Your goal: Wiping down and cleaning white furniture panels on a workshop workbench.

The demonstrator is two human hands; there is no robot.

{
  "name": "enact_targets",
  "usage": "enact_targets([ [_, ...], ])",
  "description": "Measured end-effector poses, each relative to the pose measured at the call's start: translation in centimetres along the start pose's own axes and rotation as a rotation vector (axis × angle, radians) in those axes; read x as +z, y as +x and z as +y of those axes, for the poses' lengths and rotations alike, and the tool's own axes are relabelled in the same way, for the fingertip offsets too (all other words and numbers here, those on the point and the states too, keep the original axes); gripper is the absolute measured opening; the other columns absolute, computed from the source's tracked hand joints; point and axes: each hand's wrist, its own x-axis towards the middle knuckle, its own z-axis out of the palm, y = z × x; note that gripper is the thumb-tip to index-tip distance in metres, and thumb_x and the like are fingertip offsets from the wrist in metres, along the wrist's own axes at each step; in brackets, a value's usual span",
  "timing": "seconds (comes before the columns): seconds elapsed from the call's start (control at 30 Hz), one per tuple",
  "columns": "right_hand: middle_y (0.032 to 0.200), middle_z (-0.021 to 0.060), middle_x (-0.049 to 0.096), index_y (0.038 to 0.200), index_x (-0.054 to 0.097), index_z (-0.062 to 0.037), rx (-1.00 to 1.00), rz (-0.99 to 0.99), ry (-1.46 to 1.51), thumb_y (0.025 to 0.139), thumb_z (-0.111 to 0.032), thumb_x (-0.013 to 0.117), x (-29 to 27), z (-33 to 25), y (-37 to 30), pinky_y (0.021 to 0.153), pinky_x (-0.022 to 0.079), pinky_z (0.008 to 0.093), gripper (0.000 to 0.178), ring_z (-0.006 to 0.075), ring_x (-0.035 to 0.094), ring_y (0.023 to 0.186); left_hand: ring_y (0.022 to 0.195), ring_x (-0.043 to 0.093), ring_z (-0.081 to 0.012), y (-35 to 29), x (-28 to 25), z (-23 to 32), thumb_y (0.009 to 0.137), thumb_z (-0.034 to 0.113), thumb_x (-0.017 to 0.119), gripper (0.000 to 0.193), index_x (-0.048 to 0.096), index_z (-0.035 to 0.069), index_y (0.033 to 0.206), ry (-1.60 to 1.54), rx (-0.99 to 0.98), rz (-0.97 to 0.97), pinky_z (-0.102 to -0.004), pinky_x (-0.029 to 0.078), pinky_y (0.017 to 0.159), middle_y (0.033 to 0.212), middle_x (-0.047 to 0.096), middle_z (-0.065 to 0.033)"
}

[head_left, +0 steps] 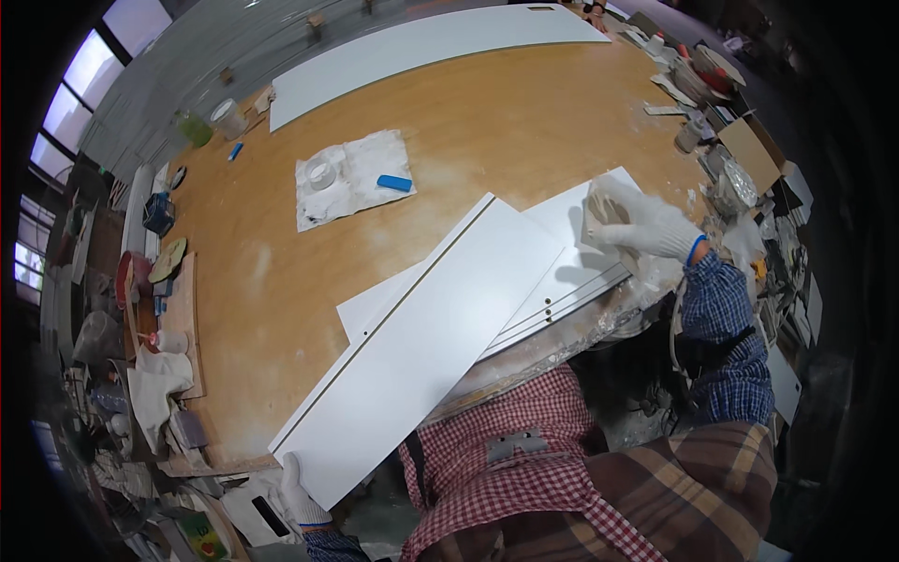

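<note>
A long white panel (412, 328) with a dark groove along its far edge lies slantwise across a stack of other white panels (571, 225). My left hand (302, 495), in a white knit glove, grips its near left corner, with the thumb on the top face. My right hand (651, 225), gloved with a blue cuff edge, is closed around a pale, crumpled cloth (602, 208) above the right end of the lower panels. Motion blurs that cloth a little, so whether it touches the surface I cannot tell. Small dark holes mark the lower panel's near edge.
Beyond the panels, a white sheet (356, 155) on the wooden table (449, 140) bears a small round container (321, 176) and a blue block (394, 183). Another long white panel (421, 47) lies at the far edge. Clutter lines both sides, including a squeeze bottle (171, 341) and cardboard (749, 155).
</note>
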Motion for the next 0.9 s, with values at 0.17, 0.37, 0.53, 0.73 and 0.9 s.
enact_targets([
  [0.17,0.134,0.0189,0.064,0.137,0.061,-0.0074,-0.113,0.202,0.014,0.089,-0.052,0.064,-2.4,-4.8,7.4,0.105,0.047,0.0409,0.065,0.0342,0.059,0.126,0.115,0.064,-0.0274,0.8,-3.1,-1.0,0.107,0.031,0.047,0.049,0.046,-0.003,0.141,-0.027,0.041,0.03,-0.039,0.058,0.092,0.129,0.061,-0.0167],
  [0.37,0.129,0.015,0.068,0.13,0.066,-0.0142,-0.158,0.027,-0.168,0.089,-0.052,0.064,8.5,-12.3,21.8,0.098,0.051,0.0417,0.056,0.0335,0.064,0.118,0.113,0.065,-0.0268,0.4,-4.0,-1.4,0.104,0.026,0.055,0.045,0.05,-0.004,0.138,-0.078,-0.013,0.055,-0.039,0.057,0.095,0.128,0.063,-0.0152],
  [0.53,0.124,0.0135,0.07,0.124,0.07,-0.0156,-0.033,-0.217,-0.312,0.086,-0.052,0.066,15.6,-15.8,28.1,0.094,0.053,0.0448,0.053,0.0341,0.066,0.113,0.109,0.067,-0.0262,-2.1,-5.5,-1.7,0.104,0.025,0.056,0.045,0.05,-0.003,0.139,-0.044,-0.006,0.186,-0.0386,0.058,0.092,0.124,0.065,-0.0148],
  [0.73,0.111,0.0168,0.073,0.108,0.075,-0.0108,-0.115,-0.164,-0.42,0.081,-0.042,0.07,16.7,-16.0,30.7,0.085,0.056,0.0464,0.042,0.0356,0.069,0.103,0.111,0.066,-0.0271,-2.7,-7.0,-2.3,0.104,0.024,0.056,0.045,0.049,-0.004,0.14,-0.026,0.005,0.225,-0.0389,0.057,0.096,0.126,0.064,-0.0147],
  [0.9,0.106,0.0196,0.074,0.109,0.071,-0.006,-0.204,-0.059,-0.145,0.079,-0.029,0.07,13.4,-15.5,29.9,0.081,0.057,0.0458,0.038,0.0363,0.071,0.096,0.112,0.066,-0.0266,-2.2,-6.8,-1.9,0.106,0.025,0.053,0.045,0.048,-0.004,0.14,-0.013,-0.015,0.203,-0.0393,0.056,0.097,0.127,0.063,-0.015],
])
